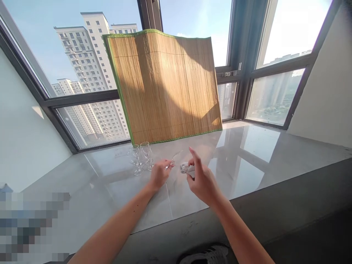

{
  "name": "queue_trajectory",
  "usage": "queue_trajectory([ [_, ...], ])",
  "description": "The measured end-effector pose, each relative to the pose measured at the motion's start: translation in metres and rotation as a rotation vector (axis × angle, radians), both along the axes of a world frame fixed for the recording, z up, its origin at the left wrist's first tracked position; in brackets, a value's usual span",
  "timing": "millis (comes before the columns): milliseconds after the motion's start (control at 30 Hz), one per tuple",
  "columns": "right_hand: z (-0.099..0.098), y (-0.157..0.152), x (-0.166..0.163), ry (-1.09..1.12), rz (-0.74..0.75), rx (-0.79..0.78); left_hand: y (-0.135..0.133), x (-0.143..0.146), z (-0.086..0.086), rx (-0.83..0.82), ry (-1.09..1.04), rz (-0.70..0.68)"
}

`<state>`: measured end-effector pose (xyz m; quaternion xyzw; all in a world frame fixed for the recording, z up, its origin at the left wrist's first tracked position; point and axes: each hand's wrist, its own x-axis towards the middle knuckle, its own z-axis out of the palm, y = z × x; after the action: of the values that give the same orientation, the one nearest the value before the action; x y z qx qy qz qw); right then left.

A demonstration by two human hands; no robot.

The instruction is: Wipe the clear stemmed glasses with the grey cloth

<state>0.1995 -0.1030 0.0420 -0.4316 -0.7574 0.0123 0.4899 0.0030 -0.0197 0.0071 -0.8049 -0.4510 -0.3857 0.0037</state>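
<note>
My left hand (160, 173) is closed, its fingertips pinching a small clear stemmed glass (177, 157) over the ledge. The glass is tilted, with its faint bowl pointing away to the right. Close beside it, my right hand (202, 180) grips a bunched whitish-grey cloth (186, 168) between thumb and fingers, the index finger stretched out forward. A small gap seems to lie between cloth and glass. Several similar clear stemmed glasses (139, 158) stand upright in a cluster just left of my left hand, partly overlapping one another.
Behind the glasses, a bamboo mat (167, 88) with green edging leans on the window. The glossy grey tiled ledge (115, 190) ends in a front edge below my hands. A shoe (210, 255) shows beneath it. A pixelated patch (30, 227) covers the lower left.
</note>
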Motion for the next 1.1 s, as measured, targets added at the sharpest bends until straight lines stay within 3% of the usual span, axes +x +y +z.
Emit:
queue_trajectory([
  [133,-0.008,-0.001,-0.017,-0.167,0.026,0.045,-0.007,0.001,0.004,0.127,0.204,0.008],
  [233,-0.011,0.001,-0.018,-0.149,-0.038,0.049,-0.009,0.0,0.007,0.174,0.28,-0.046],
  [467,-0.018,0.022,0.014,0.234,-0.138,-0.082,-0.006,-0.001,0.004,0.066,0.153,-0.142],
  [600,-0.026,0.028,0.014,0.507,0.013,-0.267,-0.002,0.003,0.0,-0.048,-0.036,-0.119],
  [700,-0.03,0.024,0.001,0.638,0.156,-0.358,-0.001,0.003,-0.001,-0.083,-0.04,-0.107],
  [867,-0.031,0.017,-0.017,0.574,0.151,-0.232,-0.002,0.0,-0.001,-0.05,0.12,-0.036],
  [1100,-0.027,0.018,-0.007,0.536,-0.046,-0.092,-0.003,-0.003,-0.001,-0.02,0.198,-0.049],
])
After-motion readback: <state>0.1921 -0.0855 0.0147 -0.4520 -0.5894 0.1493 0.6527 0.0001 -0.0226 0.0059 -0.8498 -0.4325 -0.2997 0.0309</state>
